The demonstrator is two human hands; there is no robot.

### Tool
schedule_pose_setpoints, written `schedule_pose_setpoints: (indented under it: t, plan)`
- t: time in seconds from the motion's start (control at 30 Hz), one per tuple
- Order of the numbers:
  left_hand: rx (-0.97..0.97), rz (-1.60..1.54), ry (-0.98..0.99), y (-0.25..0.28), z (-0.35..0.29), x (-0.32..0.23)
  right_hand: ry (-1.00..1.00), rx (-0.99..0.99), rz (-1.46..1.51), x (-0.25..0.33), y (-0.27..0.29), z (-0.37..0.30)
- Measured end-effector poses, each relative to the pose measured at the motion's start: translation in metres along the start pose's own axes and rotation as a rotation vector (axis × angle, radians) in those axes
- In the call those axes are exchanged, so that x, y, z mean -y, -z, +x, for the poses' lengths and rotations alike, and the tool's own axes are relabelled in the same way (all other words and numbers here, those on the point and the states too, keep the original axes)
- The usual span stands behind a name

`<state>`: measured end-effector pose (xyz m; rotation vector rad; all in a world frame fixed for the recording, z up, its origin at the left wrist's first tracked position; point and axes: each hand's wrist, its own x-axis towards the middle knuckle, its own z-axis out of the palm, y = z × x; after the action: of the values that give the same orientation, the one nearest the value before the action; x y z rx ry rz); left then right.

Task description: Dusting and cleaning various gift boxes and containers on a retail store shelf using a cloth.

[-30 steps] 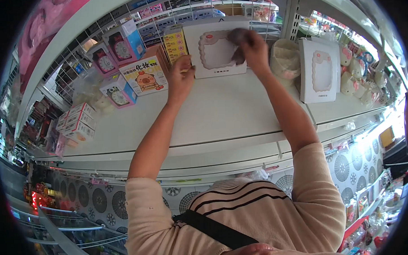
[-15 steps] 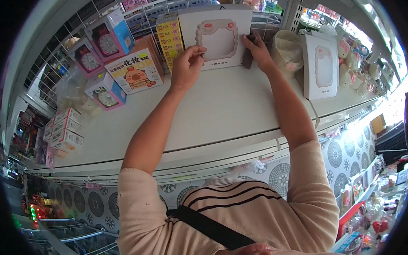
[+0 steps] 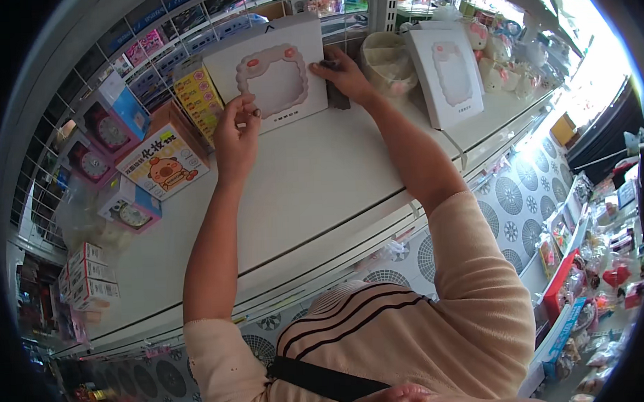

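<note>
A white box (image 3: 219,68) with a pink, scalloped frame picture stands upright on the white shelf (image 3: 293,175), against the wire back. My right hand (image 3: 346,75) is at its right side edge, thumb on the front and the other fingers behind the edge. My left hand (image 3: 236,137) hovers before the box's lower left part with fingers curled; whether anything small is between them is hidden. Touching the box's left side is a stack of small yellow boxes (image 3: 198,99).
Left of these stand a cartoon-pig box (image 3: 165,164), several pink-and-blue clock boxes (image 3: 132,213) and small white-and-red boxes (image 3: 90,276). To the right are a cream bin (image 3: 390,67), a second white box (image 3: 445,76) and plush toys (image 3: 501,56). Wire mesh backs the shelf.
My view has turned, so the shelf and its goods appear shifted left and tilted. Both hands keep nearly the same places by the white box; the left hand's fingers are slightly rearranged.
</note>
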<state>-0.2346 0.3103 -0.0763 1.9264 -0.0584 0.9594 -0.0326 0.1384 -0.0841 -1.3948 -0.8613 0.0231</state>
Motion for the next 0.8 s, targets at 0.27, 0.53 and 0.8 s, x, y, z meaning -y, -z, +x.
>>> schedule_pose_setpoints:
  t: [0.27, 0.53, 0.8]
  plan:
    - [0.04, 0.018, -0.117, -0.009, -0.003, 0.001, 0.046, -0.085, -0.201, -0.001, -0.002, -0.005]
    - [-0.047, 0.143, -0.153, -0.007, -0.003, -0.004, 0.093, -0.222, -0.389, 0.017, -0.009, -0.013]
    - [-0.084, 0.168, -0.135, -0.005, -0.003, -0.004, 0.095, -0.088, -0.179, 0.024, -0.003, -0.014]
